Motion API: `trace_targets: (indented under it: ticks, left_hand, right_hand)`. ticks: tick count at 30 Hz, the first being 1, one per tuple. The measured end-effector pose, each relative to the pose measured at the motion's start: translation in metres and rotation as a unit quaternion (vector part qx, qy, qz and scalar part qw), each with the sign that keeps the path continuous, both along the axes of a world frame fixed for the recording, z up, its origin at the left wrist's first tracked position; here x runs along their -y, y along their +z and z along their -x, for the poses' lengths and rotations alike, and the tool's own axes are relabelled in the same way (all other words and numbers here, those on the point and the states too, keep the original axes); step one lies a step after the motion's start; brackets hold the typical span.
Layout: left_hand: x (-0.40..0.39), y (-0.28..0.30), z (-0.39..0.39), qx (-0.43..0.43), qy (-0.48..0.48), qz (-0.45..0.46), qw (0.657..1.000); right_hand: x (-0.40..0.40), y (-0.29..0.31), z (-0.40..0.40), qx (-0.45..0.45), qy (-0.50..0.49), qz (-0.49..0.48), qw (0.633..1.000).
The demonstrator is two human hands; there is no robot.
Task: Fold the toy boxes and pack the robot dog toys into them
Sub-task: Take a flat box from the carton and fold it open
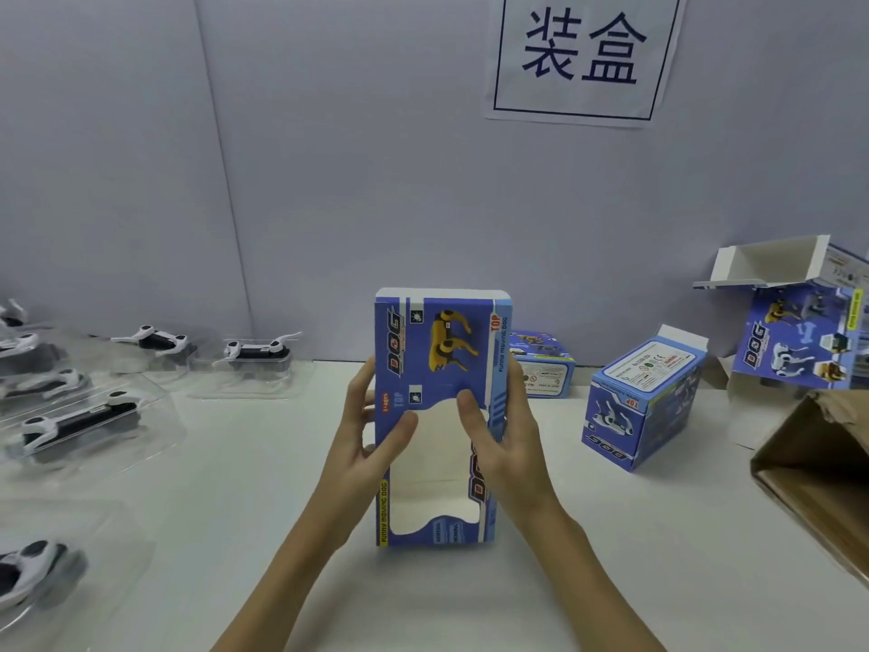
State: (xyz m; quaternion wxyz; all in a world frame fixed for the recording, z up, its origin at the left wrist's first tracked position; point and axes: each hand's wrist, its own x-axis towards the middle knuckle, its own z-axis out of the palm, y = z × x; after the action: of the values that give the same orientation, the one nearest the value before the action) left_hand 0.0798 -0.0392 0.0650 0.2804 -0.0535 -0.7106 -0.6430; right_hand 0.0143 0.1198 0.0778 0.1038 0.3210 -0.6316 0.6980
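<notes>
Over on the left edge of the frame we see robot dog toys (80,423) in clear plastic trays (160,430), black and white, lined up along the white table (263,487); one more toy sits at the lower left corner, two further ones toward the middle left by the wall.

Now to the centre, and here's the action: we've got a flat blue box (442,364) held upright, its lower edge down at the table, a yellow dog printed near its top and a window cut out of its front. The left hand (371,430) grips the box's left edge, thumb across the front by the window, fingers curled behind. The right hand (498,430) grips the right edge, thumb on the front panel, fingers wrapped round the side.

Just behind the right hand, a small blue box (545,369) lies by the wall. Moving right, a folded box (644,397) stands tilted on the table. Upper right, an open box (799,322) with white flaps up leans over a brown carton (818,468) at the right edge. Above, a paper sign (583,54) hangs on the grey wall.
</notes>
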Motion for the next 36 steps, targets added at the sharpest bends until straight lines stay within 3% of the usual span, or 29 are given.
trace_targets:
  ticks: [7, 12, 19, 26, 32, 36]
  left_hand:
    - [0.005, -0.003, -0.002, 0.008, 0.0, 0.018, 1.0]
    - [0.0, -0.002, -0.006, 0.0, -0.008, 0.011, 1.0]
    - [-0.003, -0.001, -0.008, -0.008, -0.007, 0.015, 1.0]
    - [-0.015, 0.001, -0.006, -0.028, 0.013, 0.012, 0.999]
    - [-0.017, -0.002, -0.002, -0.041, 0.025, 0.021, 0.999]
    - [-0.012, -0.003, -0.001, -0.038, 0.015, 0.031, 0.999]
  right_hand:
    - [-0.009, 0.004, 0.004, 0.05, -0.034, 0.014, 0.998]
    - [-0.008, 0.006, 0.001, 0.039, -0.038, 0.01, 0.998]
    - [-0.006, 0.009, -0.003, -0.019, -0.053, -0.036, 0.998]
    - [-0.003, 0.003, -0.003, -0.035, -0.025, 0.012, 0.999]
    - [-0.008, 0.008, -0.005, -0.069, -0.089, 0.021, 0.993]
    - [-0.009, 0.01, -0.006, -0.161, -0.145, 0.003, 0.976]
